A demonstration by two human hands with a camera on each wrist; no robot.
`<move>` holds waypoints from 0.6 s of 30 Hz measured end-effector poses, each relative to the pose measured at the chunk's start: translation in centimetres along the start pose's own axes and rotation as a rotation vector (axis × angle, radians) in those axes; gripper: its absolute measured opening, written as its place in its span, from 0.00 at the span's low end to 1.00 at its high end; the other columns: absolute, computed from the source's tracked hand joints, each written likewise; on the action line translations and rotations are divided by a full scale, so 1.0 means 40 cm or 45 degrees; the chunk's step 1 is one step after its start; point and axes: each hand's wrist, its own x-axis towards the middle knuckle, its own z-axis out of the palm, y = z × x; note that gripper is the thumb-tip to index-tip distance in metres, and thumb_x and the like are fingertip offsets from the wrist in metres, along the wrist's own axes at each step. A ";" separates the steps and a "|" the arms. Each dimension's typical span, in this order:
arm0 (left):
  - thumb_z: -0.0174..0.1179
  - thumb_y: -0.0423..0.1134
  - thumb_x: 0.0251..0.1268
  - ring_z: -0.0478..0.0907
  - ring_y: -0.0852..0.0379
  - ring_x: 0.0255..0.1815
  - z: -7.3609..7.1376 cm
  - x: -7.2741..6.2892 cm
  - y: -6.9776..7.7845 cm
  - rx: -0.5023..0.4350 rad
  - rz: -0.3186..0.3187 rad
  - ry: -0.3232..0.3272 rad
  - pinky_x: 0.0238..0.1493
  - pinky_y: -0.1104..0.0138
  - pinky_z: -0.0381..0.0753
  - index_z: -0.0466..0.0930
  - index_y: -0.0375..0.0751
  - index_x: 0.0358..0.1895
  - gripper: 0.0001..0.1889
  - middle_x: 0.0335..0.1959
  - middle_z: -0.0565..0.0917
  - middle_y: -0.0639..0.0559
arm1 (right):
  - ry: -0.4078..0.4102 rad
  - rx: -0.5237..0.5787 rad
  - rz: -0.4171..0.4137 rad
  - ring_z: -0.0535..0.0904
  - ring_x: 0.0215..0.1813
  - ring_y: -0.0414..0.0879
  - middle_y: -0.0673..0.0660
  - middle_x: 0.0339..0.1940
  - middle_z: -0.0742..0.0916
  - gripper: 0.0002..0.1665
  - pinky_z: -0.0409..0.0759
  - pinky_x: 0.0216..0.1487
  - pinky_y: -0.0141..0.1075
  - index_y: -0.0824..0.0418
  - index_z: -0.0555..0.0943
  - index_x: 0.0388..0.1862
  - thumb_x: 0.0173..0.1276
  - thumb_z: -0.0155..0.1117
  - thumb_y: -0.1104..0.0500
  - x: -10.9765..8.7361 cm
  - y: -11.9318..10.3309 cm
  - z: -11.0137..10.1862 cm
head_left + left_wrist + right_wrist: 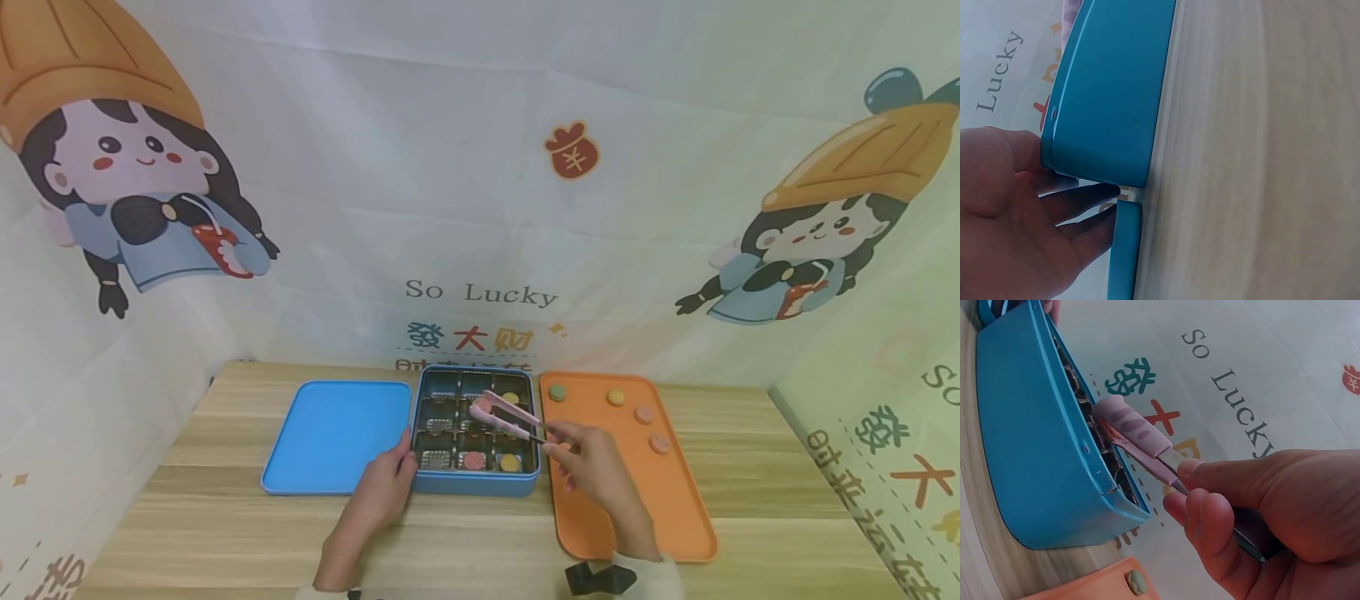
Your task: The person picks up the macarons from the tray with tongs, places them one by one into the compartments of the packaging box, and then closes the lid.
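Note:
My right hand [592, 462] grips pink-tipped tongs [1141, 434] over the blue tin box [476, 483]. Between the tong tips a pink macaron [482, 405] shows above the middle of the divided insert. In the box's front row lie another pink macaron [473, 461] and a yellow macaron [510, 462]; a second yellow one [511, 399] sits at the back right. The tongs partly cover the middle and right compartments. My left hand [386, 483] holds the box's front left corner, thumb at the rim and fingers along its side [1079, 203].
Left of the box lies a flat blue lid [330, 437], close beside it. An orange tray [630, 508] to the right carries a green macaron [557, 392], a yellow one [615, 397] and two pink ones [644, 414]. A printed cloth [480, 208] hangs behind the wooden table [202, 517].

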 end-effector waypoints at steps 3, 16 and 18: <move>0.43 0.36 0.77 0.70 0.33 0.67 0.000 0.001 0.000 0.001 -0.006 -0.002 0.65 0.45 0.73 0.58 0.25 0.72 0.26 0.66 0.70 0.28 | -0.014 -0.013 -0.009 0.72 0.13 0.38 0.56 0.32 0.85 0.20 0.74 0.12 0.31 0.71 0.81 0.57 0.67 0.65 0.68 0.002 -0.001 0.005; 0.43 0.36 0.77 0.69 0.33 0.68 0.000 0.000 -0.001 -0.007 -0.013 -0.006 0.65 0.45 0.73 0.58 0.25 0.72 0.26 0.67 0.70 0.28 | -0.056 -0.060 0.007 0.71 0.11 0.38 0.57 0.28 0.83 0.19 0.72 0.11 0.30 0.66 0.82 0.58 0.68 0.64 0.66 0.001 -0.004 0.010; 0.43 0.36 0.77 0.69 0.33 0.67 0.000 0.000 -0.001 -0.007 -0.013 -0.003 0.65 0.45 0.74 0.58 0.25 0.72 0.26 0.67 0.70 0.29 | -0.057 -0.059 0.017 0.71 0.11 0.38 0.57 0.28 0.83 0.19 0.72 0.11 0.30 0.66 0.82 0.58 0.68 0.64 0.66 0.001 -0.005 0.010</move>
